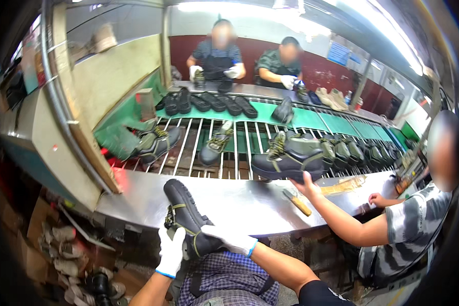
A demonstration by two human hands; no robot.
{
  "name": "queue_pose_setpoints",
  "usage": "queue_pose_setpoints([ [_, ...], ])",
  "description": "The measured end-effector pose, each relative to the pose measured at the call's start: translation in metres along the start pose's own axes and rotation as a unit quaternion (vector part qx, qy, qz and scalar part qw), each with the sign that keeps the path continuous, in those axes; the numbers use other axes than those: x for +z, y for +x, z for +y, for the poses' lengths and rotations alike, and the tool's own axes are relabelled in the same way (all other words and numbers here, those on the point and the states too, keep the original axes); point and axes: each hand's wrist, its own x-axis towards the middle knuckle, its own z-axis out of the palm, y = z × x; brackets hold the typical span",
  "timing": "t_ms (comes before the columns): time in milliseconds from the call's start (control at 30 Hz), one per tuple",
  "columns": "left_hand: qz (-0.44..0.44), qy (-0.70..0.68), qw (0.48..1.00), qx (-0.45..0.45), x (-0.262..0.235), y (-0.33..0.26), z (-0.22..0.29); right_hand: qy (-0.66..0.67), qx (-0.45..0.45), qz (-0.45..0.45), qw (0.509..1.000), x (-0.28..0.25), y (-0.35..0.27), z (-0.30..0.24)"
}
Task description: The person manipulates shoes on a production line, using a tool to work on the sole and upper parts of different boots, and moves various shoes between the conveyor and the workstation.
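Both hands on one black shoe, held in front of the body at the near edge of the steel surface. Toe points away, sole turned right, laces left, yellow-green trim. Left hand, white glove, grips it by the lace and collar side; right hand, same glove, closed on the heel end. Can't tell if the shoe touches the surface.

Right side: co-worker's bare hand supports a second shoe, black and olive, from below. Knife with a tan handle lies on the surface, between that hand and the held shoe.

Beyond: rack of metal rods with one shoe mid-rack and another to its left. Row of shoes at right. Black soles lined up behind, by the green strip. Two people on the far side, gloved, items in hand.
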Motion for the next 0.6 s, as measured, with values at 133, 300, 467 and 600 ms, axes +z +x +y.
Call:
queue_pose_setpoints([
  [133, -0.076, 0.035, 0.996, 0.024, 0.026, 0.0, -0.008, 0.018, -0.105, 0.033, 0.994, -0.01, -0.034, 0.007],
  [300, -0.239, 0.055, 0.962, 0.119, 0.047, 0.014, 0.026, 0.31, -0.072, 0.122, 0.94, -0.033, -0.068, 0.001],
  [467, -0.289, 0.126, 0.931, 0.185, 0.055, 0.053, 0.021, 0.326, -0.123, 0.294, 0.89, -0.117, -0.11, -0.038],
  [600, -0.136, 0.231, 0.923, 0.276, 0.027, 0.106, -0.017, 0.156, -0.246, 0.411, 0.864, -0.223, -0.138, -0.07],
])
